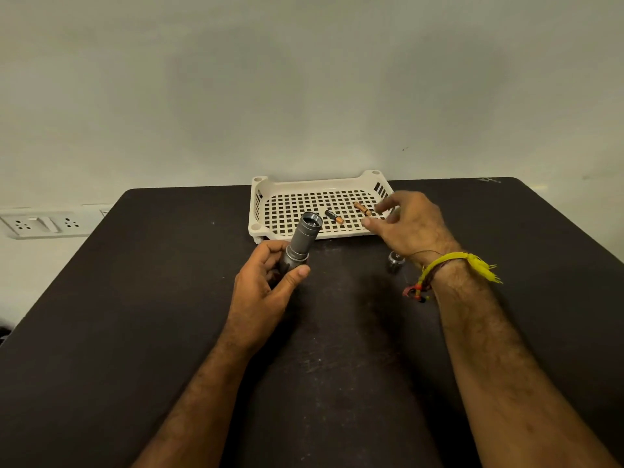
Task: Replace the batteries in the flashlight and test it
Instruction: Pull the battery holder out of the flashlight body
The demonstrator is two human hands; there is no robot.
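My left hand (pixel 266 282) grips the grey metal flashlight body (pixel 301 238) near its lower end, with the open threaded end tilted up toward the tray. A black-and-copper battery (pixel 334 216) lies in the white perforated tray (pixel 287 190). A copper-coloured battery (pixel 362 208) lies further right in the tray, just beyond the fingertips of my right hand (pixel 410 228). That hand hovers over the tray's right front corner with fingers spread and nothing in it. The flashlight's cap (pixel 395 260) stands on the table beneath my right wrist, partly hidden.
The dark table (pixel 169 298) runs to a plain wall behind the tray. A white wall socket panel (pixel 44 224) sits low on the wall at the left. Yellow and red threads (pixel 452 265) are tied round my right wrist.
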